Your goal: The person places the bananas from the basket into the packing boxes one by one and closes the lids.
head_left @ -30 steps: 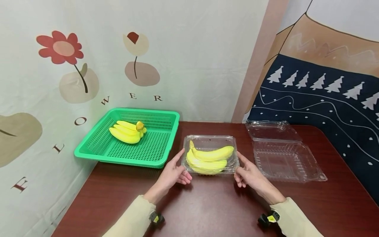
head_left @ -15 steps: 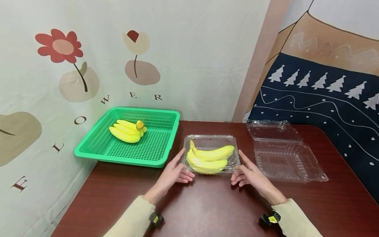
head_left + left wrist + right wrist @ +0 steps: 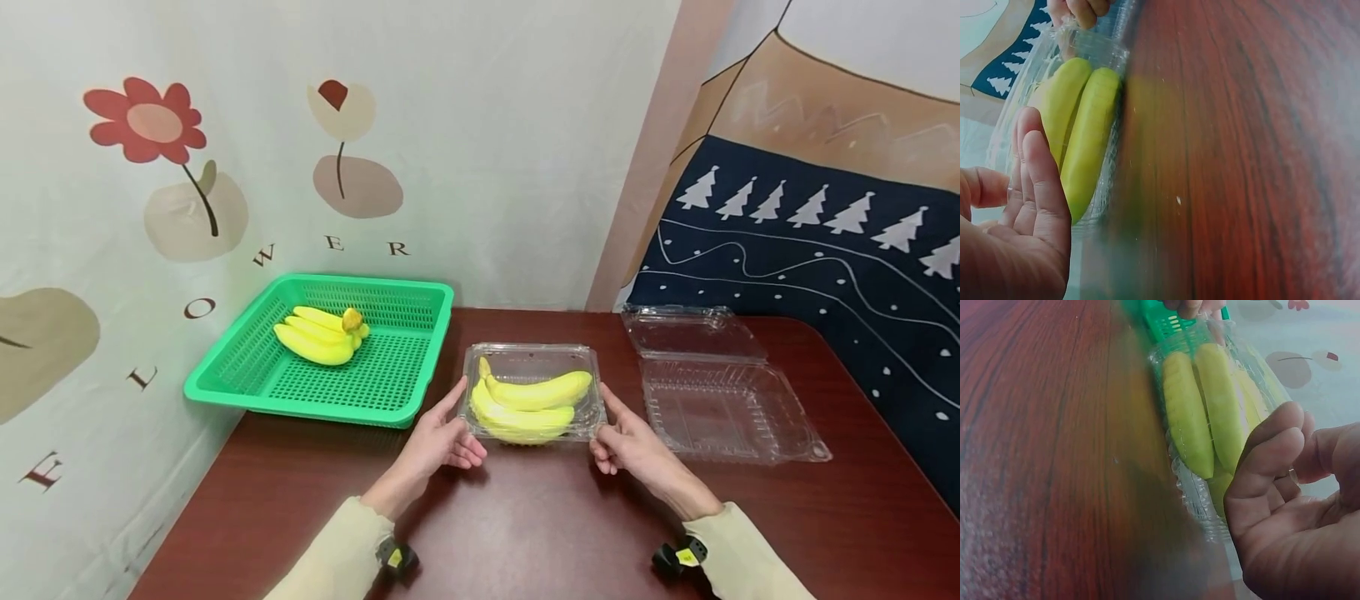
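Clear plastic makes the container [image 3: 551,360], which is on the table [image 3: 510,533] between two hands and in front of the person; its lid lies over yellow bananas [image 3: 540,392]. The left hand [image 3: 438,437] pinches the near left corner between thumb and forefinger; its other fingers lie close together below. The right hand [image 3: 637,442] pinches the near right corner in the same way, with its other fingers bent. Each hand covers its corner, so the exact contact is partly hidden.

Just beside, on the left, stands a green basket [image 3: 300,411] with perforated walls; in its left part lies another banana bunch [image 3: 318,337]. On the right, near the right hand, a second container [image 3: 712,417] is unfolded, with its lid laid back towards the wall; both neighbours stand apart from the held container.

Behind hangs a pale cloth [image 3: 487,167], on which the dark letters [image 3: 41,475] read "FLOWER", under printed flowers; at right a dark blue cloth [image 3: 787,258] shows white trees. On each wrist, a black device [image 3: 393,554] carries a yellow label; its writing is too small to read.
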The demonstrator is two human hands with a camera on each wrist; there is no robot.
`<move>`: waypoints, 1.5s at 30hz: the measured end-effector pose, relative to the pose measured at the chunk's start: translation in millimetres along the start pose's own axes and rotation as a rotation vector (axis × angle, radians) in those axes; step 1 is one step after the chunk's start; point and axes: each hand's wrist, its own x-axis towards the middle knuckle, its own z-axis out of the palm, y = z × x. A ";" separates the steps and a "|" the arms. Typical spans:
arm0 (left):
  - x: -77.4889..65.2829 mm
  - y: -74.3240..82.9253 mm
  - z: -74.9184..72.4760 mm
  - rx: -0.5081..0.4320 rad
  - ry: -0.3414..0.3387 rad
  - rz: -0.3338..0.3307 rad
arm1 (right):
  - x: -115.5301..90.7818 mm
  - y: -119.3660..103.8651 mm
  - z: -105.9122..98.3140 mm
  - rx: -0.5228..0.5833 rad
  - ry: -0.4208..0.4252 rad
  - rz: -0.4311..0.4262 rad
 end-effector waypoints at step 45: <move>-20.7 3.4 26.9 0.558 0.206 0.302 | -17.2 -2.7 10.0 -0.547 0.213 -0.105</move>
